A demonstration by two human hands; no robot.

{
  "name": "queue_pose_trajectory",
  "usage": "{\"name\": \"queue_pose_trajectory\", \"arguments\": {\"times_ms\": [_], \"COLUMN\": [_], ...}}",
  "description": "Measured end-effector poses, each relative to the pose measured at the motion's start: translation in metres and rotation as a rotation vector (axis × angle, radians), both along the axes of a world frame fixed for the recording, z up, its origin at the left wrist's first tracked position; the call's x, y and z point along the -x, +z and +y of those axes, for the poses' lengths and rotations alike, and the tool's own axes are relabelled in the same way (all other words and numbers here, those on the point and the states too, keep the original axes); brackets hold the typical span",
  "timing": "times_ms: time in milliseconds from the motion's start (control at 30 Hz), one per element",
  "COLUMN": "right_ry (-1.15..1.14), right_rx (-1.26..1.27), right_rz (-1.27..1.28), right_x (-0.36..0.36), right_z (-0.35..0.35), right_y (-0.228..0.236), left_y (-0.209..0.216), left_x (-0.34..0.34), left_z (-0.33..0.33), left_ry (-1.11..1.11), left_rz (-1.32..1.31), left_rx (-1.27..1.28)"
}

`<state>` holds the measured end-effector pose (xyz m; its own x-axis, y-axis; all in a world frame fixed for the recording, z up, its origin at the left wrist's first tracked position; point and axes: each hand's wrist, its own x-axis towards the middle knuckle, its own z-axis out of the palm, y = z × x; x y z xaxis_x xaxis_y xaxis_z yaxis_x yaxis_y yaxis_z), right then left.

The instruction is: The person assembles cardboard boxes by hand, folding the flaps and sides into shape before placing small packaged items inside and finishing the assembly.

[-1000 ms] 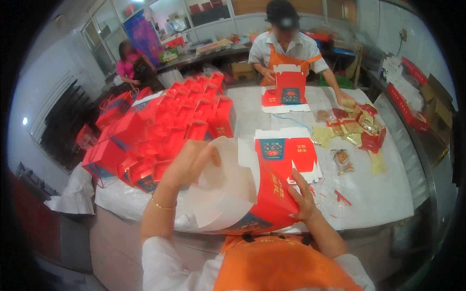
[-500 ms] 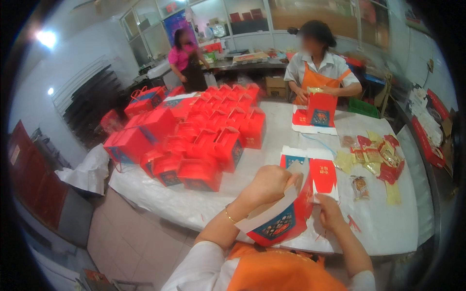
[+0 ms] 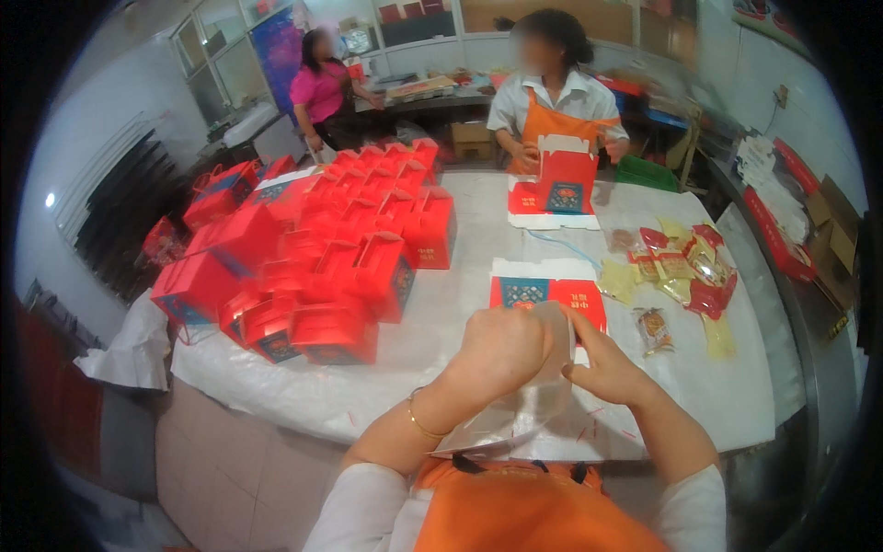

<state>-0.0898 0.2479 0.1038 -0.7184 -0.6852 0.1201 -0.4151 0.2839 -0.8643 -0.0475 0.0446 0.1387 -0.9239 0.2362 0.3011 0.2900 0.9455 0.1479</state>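
Observation:
Close in front of my orange apron I hold a partly folded red gift box, its plain white inside turned up toward me. My left hand is closed in a fist at the box's upper edge; its fingertips are hidden. Thumb and fingers of my right hand pinch the opposite edge, next to a raised white flap. Just beyond my hands lies a flat red box blank with a blue patterned panel and white edges. My forearm covers part of the box.
Several finished red boxes crowd the table's left side. Wrapped snack packets are heaped at right, with a single packet nearer me. Across the white-covered table, a co-worker handles another red box. Another person stands far left.
The box has turned from its printed outside to its white inside. My right hand has moved up to its edge. The co-worker's box now stands with its white flap raised.

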Motion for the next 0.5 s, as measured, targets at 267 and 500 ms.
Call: {"name": "queue_pose_trajectory", "arguments": {"times_ms": [267, 500], "right_ry": [-0.007, -0.041], "right_rx": [-0.132, -0.101], "right_rz": [0.182, 0.401], "right_x": [-0.008, -0.010], "right_z": [-0.004, -0.018], "right_y": [0.002, -0.003], "left_y": [-0.025, -0.074], "left_x": [0.044, 0.051], "left_z": [-0.043, -0.077], "left_ry": [-0.106, -0.698], "left_rz": [-0.240, -0.170], "left_rx": [-0.833, -1.862]}}
